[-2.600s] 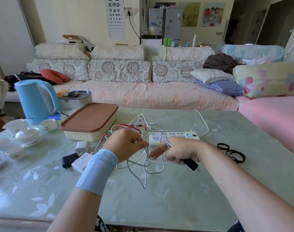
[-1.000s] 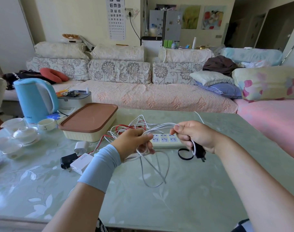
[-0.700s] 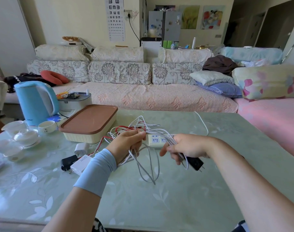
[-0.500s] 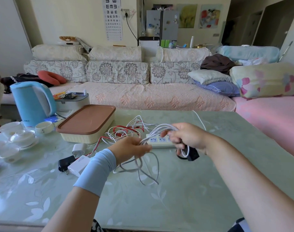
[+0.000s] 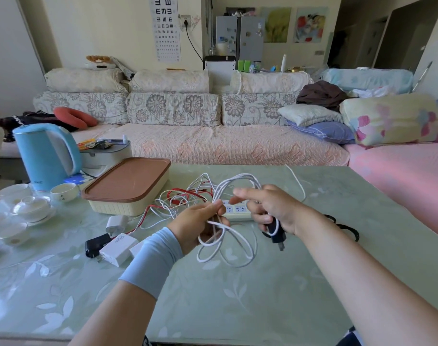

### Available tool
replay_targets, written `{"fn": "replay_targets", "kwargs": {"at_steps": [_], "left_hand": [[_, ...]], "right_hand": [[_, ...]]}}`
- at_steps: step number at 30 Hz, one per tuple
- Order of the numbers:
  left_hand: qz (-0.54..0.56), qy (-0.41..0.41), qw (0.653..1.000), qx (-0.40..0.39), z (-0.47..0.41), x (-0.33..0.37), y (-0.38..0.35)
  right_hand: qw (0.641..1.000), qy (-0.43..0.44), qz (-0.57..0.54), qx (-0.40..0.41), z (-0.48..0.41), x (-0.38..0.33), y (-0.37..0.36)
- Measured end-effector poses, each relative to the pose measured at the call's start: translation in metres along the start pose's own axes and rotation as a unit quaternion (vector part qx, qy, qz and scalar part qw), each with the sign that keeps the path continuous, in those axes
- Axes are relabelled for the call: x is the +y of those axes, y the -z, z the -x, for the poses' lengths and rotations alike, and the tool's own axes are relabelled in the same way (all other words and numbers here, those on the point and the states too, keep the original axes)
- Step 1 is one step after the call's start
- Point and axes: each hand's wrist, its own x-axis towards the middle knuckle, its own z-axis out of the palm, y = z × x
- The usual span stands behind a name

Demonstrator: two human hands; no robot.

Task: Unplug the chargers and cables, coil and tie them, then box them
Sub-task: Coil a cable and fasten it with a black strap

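The right hand (image 5: 270,211) has uncurled its forefinger, which now points left, while its lower fingers stay curled round the small black charger plug (image 5: 275,232). The left hand (image 5: 200,223) pinches the gathered loops of the thin white cable (image 5: 242,176). The loops hang just above the pale green glass-topped bench (image 5: 237,308), in front of the white power strip (image 5: 237,211).

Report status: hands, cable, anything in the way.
Left hand grips white cable loops. Right hand holds black charger, index finger out. Coil untied, box lid on.
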Motion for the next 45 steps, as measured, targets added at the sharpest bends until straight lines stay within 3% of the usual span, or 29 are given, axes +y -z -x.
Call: {"fn": "replay_targets", "kwargs": {"at_steps": [5, 9, 11, 13, 16, 18, 20, 23, 26, 31, 35, 38, 41, 43, 45], "left_hand": [[0.147, 0.000, 0.986, -0.080, -0.008, -0.003, -0.002], [0.249, -0.051, 0.955, -0.155, -0.011, 0.003, -0.003], [0.238, -0.063, 0.962, -0.115, -0.009, 0.006, -0.001], [0.152, -0.098, 0.982, -0.062, -0.007, 0.007, 0.004], [-0.048, -0.155, 0.985, 0.065, -0.006, 0.005, 0.016], [-0.071, -0.168, 0.975, 0.124, -0.007, 0.005, 0.029], [-0.016, -0.148, 0.982, 0.114, -0.009, 0.004, 0.035], [0.122, -0.084, 0.986, 0.075, -0.012, 0.001, 0.021], [0.230, -0.016, 0.970, 0.071, -0.014, 0.001, 0.011], [0.186, 0.017, 0.980, 0.068, -0.012, 0.005, 0.007], [0.299, 0.005, 0.953, 0.052, -0.012, 0.007, -0.004], [0.408, -0.041, 0.906, 0.105, -0.015, 0.002, -0.010], [0.471, -0.074, 0.864, 0.164, -0.016, 0.000, -0.005], [0.483, -0.072, 0.855, 0.174, -0.015, 0.001, 0.002], [0.458, -0.052, 0.870, 0.174, -0.014, 0.004, 0.009]], "right_hand": [[0.992, 0.085, 0.090, -0.008, 0.000, -0.004, -0.012], [0.995, 0.043, 0.064, -0.066, 0.002, 0.001, -0.012], [0.993, 0.024, 0.070, -0.088, 0.005, 0.001, -0.010], [0.994, 0.021, 0.070, -0.077, 0.006, 0.001, -0.005], [0.998, 0.018, 0.058, -0.002, 0.000, 0.001, 0.007], [0.995, 0.001, 0.083, 0.049, -0.004, 0.002, 0.016], [0.978, -0.044, 0.196, 0.061, -0.006, 0.005, 0.021], [0.901, -0.122, 0.416, 0.010, -0.005, 0.010, 0.018], [0.864, -0.145, 0.481, -0.019, -0.001, 0.009, 0.013], [0.926, -0.094, 0.365, 0.001, 0.003, 0.008, 0.017], [0.965, 0.006, 0.261, -0.021, 0.008, 0.000, 0.003], [0.953, 0.078, 0.284, -0.079, 0.007, 0.004, -0.023], [0.931, 0.032, 0.354, -0.083, 0.001, 0.012, -0.042], [0.922, 0.002, 0.370, -0.118, 0.000, 0.014, -0.049], [0.913, -0.022, 0.381, -0.145, 0.003, 0.008, -0.051]]}}
